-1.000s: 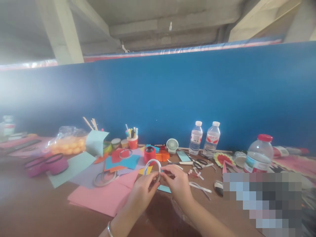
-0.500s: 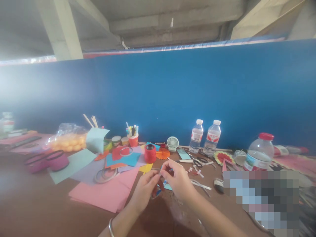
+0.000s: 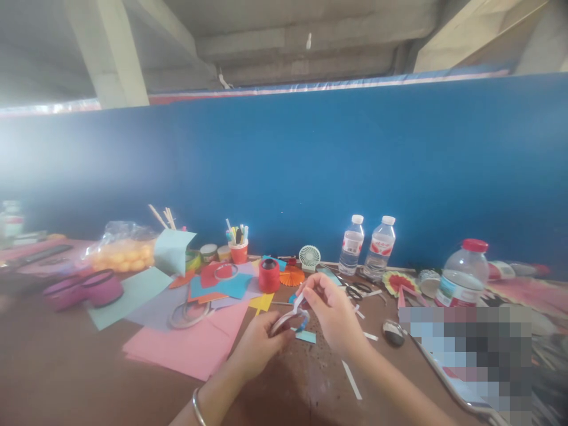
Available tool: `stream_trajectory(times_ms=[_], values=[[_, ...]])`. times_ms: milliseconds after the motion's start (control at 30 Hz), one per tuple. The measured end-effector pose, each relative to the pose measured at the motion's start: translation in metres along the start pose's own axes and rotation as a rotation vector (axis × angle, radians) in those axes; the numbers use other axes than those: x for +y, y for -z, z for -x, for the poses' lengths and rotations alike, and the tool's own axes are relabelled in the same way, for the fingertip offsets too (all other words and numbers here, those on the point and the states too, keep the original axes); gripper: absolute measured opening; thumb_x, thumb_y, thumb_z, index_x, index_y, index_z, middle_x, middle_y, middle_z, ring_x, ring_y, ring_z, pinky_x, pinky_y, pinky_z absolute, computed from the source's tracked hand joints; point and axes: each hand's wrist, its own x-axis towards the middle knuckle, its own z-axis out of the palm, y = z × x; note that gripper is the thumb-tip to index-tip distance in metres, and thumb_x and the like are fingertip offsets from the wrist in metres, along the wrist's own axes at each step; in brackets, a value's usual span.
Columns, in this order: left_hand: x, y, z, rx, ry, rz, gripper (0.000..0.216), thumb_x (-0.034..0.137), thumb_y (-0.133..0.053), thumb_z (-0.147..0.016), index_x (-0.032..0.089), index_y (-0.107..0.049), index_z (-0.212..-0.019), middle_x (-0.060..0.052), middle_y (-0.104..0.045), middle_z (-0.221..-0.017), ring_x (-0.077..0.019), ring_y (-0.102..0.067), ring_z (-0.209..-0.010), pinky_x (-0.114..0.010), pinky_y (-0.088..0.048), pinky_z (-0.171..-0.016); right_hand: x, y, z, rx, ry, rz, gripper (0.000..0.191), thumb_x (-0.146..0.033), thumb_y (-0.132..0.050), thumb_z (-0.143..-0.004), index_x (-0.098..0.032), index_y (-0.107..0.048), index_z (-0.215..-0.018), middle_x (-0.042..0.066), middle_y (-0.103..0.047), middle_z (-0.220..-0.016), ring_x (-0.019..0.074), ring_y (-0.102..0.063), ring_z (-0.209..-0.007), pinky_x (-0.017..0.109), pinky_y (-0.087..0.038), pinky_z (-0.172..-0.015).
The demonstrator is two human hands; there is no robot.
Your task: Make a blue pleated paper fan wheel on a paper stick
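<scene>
My left hand [image 3: 261, 342] is closed round the near side of a thin pale ring [image 3: 284, 319], with a blue patch on its right side. Between thumb and fingers, my right hand [image 3: 329, 307] pinches a white strip [image 3: 299, 300] whose lower end meets the top of the ring. Whether the strip is tape or paper I cannot tell. Under the ring lies a small light-blue paper piece [image 3: 305, 336]. A loose white strip [image 3: 352, 380] rests on the table below my right forearm.
Pink sheets [image 3: 190, 343] and two pale rings [image 3: 189, 313] lie left of my hands. A red roll [image 3: 269, 276], a small fan [image 3: 309, 257] and scissors [image 3: 355, 291] are behind them. Water bottles [image 3: 351, 245] stand at the back; a red-capped bottle [image 3: 464, 275] stands right.
My hands have moved slightly apart. The ring has tilted up into view, and the white strip now shows between it and my right fingers.
</scene>
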Motion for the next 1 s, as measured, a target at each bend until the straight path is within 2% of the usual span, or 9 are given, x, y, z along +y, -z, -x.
stream_trajectory(times_ms=[100, 200, 267, 367, 533, 700, 800, 900, 1000], values=[[0.0, 0.001, 0.0, -0.093, -0.097, 0.148, 0.038, 0.051, -0.053, -0.073, 0.013, -0.057, -0.074, 0.002, -0.043, -0.062, -0.0107, -0.035, -0.057, -0.022, -0.027, -0.053, -0.003, 0.006, -0.004, 0.054, 0.022, -0.097, 0.013, -0.029, -0.048, -0.083, -0.02, -0.044, -0.074, -0.001, -0.053, -0.074, 0.0134, -0.052, -0.066, 0.027, -0.043, -0.062], [-0.006, 0.001, 0.0, -0.076, -0.156, 0.223, 0.056, 0.065, -0.031, -0.077, 0.014, -0.051, -0.063, 0.003, -0.037, -0.058, -0.0105, -0.03, -0.054, -0.024, -0.024, -0.051, -0.003, 0.011, -0.008, 0.072, 0.016, -0.192, 0.015, -0.031, -0.052, -0.081, -0.02, -0.045, -0.074, -0.001, -0.052, -0.073, 0.0135, -0.052, -0.067, 0.027, -0.045, -0.061], [-0.008, 0.001, 0.0, -0.024, -0.109, 0.234, 0.055, 0.061, -0.026, -0.081, 0.015, -0.047, -0.06, 0.003, -0.033, -0.057, -0.0105, -0.029, -0.054, -0.024, -0.023, -0.051, -0.004, 0.012, -0.008, 0.069, -0.001, -0.251, 0.016, -0.032, -0.054, -0.08, -0.02, -0.045, -0.074, -0.001, -0.052, -0.073, 0.0137, -0.052, -0.068, 0.026, -0.046, -0.06], [-0.007, 0.001, 0.001, -0.028, -0.036, 0.233, 0.046, 0.051, -0.032, -0.085, 0.015, -0.048, -0.062, 0.004, -0.032, -0.059, -0.0101, -0.028, -0.055, -0.024, -0.022, -0.051, -0.005, 0.011, -0.007, 0.079, -0.004, -0.285, 0.016, -0.032, -0.054, -0.08, -0.021, -0.046, -0.074, -0.002, -0.052, -0.072, 0.0136, -0.052, -0.069, 0.025, -0.046, -0.059], [-0.002, 0.001, 0.002, -0.064, -0.079, 0.188, 0.039, 0.044, -0.04, -0.084, 0.016, -0.04, -0.057, 0.004, -0.033, -0.056, -0.009, -0.03, -0.053, -0.023, -0.024, -0.052, -0.007, 0.01, -0.004, 0.081, 0.054, -0.256, 0.014, -0.03, -0.054, -0.081, -0.021, -0.047, -0.075, -0.002, -0.055, -0.071, 0.0121, -0.053, -0.066, 0.024, -0.045, -0.058], [-0.004, 0.002, 0.001, -0.109, -0.084, 0.214, 0.027, 0.038, -0.043, -0.084, 0.016, -0.047, -0.068, 0.005, -0.038, -0.055, -0.0089, -0.035, -0.052, -0.023, -0.028, -0.053, -0.005, 0.014, -0.007, 0.123, 0.059, -0.222, 0.014, -0.031, -0.054, -0.081, -0.02, -0.047, -0.074, -0.002, -0.057, -0.073, 0.0119, -0.055, -0.065, 0.025, -0.047, -0.06], [-0.006, 0.002, 0.001, -0.086, -0.083, 0.239, 0.026, 0.037, -0.045, -0.083, 0.017, -0.044, -0.067, 0.006, -0.035, -0.051, -0.0075, -0.031, -0.047, -0.021, -0.025, -0.048, -0.004, 0.016, -0.009, 0.126, 0.026, -0.277, 0.016, -0.03, -0.057, -0.078, -0.02, -0.045, -0.073, -0.001, -0.059, -0.074, 0.0132, -0.057, -0.067, 0.027, -0.048, -0.06], [-0.007, 0.001, 0.0, -0.061, -0.053, 0.253, 0.025, 0.037, -0.046, -0.082, 0.017, -0.042, -0.066, 0.007, -0.033, -0.051, -0.0063, -0.028, -0.043, -0.02, -0.02, -0.042, -0.001, 0.015, -0.01, 0.107, -0.016, -0.301, 0.023, -0.025, -0.063, -0.072, -0.021, -0.04, -0.073, -0.002, -0.06, -0.072, 0.0152, -0.06, -0.07, 0.025, -0.048, -0.058], [-0.007, -0.001, -0.002, -0.057, -0.026, 0.215, 0.022, 0.036, -0.047, -0.08, 0.018, -0.042, -0.068, 0.007, -0.037, -0.05, -0.0065, -0.032, -0.039, -0.019, -0.022, -0.039, 0.002, 0.012, -0.011, 0.112, 0.008, -0.277, 0.036, -0.018, -0.068, -0.065, -0.024, -0.037, -0.082, -0.005, -0.057, -0.072, 0.0124, -0.058, -0.063, 0.025, -0.047, -0.057]])
